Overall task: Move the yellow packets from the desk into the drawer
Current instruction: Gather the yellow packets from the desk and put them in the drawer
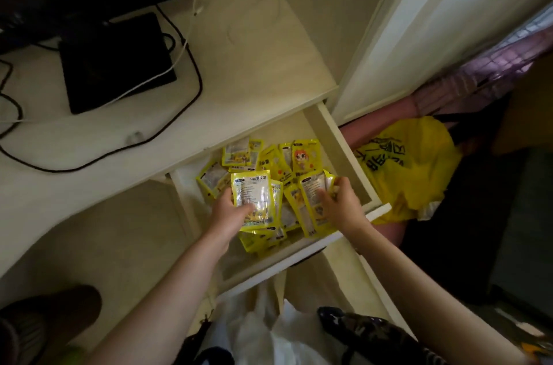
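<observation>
While the drawer [344, 137] stands pulled out under the bench [254, 80], its front rail lies close under both forearms and its right wall is near the right hand [339, 203]. Some bare floor of the drawer shows along the left wall. Yellow packets [287, 161] lie heaped inside. The left hand [229, 209] reaches in from below, its grip clamped on one packet [254, 200] held flat above the heap. The right hand is bent at the wrist, its grip closed on another packet [314, 203]. A yellow bag [413, 167] lies outside, right of the drawer.
</observation>
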